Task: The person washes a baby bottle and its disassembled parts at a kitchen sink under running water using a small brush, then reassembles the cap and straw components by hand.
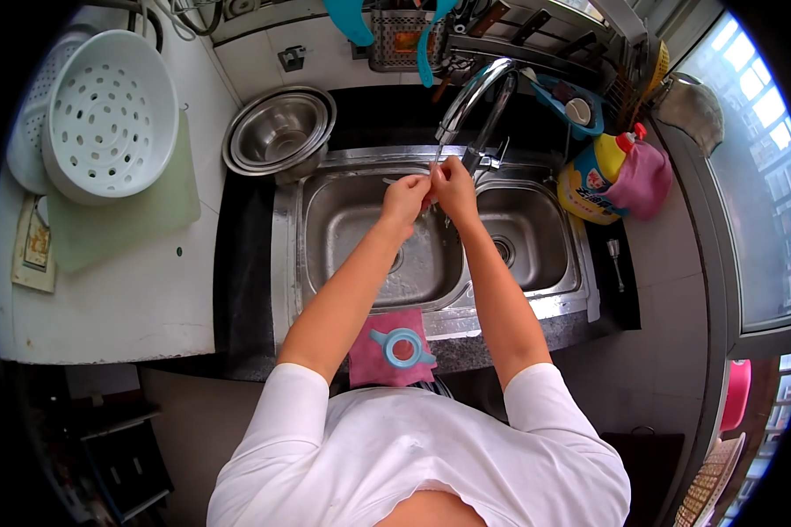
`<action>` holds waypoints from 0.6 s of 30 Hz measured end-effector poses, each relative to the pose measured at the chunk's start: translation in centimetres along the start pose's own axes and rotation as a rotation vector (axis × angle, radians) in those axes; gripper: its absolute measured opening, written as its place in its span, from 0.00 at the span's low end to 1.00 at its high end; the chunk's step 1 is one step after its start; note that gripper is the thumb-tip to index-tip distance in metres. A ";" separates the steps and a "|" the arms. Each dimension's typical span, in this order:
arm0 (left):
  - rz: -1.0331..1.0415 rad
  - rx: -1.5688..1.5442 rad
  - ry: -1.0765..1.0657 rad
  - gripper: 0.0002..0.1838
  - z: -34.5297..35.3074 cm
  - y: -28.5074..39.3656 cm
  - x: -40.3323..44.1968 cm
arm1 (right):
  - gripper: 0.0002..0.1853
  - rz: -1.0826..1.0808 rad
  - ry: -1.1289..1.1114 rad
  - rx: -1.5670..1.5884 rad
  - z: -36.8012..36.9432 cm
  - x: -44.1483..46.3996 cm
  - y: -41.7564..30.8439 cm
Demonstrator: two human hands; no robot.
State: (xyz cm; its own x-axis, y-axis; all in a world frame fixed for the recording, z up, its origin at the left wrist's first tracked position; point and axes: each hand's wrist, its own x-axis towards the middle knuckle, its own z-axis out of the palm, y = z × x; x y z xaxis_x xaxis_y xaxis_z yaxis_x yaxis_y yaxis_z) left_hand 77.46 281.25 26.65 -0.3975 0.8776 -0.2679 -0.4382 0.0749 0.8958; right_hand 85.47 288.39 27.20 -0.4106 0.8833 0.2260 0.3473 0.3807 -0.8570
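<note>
Under the tap [476,88] of the double sink [373,303], my left hand [405,200] and my right hand [454,190] meet with fingers pinched together. A thin stream of water runs down onto them. Something small and pale shows by the left fingers, but what the two hands hold is too hidden to name. Below my forearms, a light blue ring with two side handles [387,344] lies on a pink cloth [365,366] at the counter's front edge.
Stacked steel bowls [277,132] stand left of the sink. A white colander [110,114] leans by a green board [141,220]. To the right are a yellow detergent bottle [586,180], a pink cloth [643,180] and a small metal utensil [616,263]. Knives [530,28] hang behind.
</note>
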 end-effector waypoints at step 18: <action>-0.229 -0.348 0.080 0.07 -2.5 0.3 2.2 | 0.13 -0.276 -0.275 0.152 -0.1 -1.2 0.6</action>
State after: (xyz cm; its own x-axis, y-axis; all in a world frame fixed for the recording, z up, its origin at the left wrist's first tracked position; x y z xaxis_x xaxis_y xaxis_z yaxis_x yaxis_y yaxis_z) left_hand 74.48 282.01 25.44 -0.3137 0.8162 -0.4851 -0.7629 0.0875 0.6405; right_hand 86.27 287.59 26.46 -0.6878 0.6400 0.3426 0.0724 0.5301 -0.8448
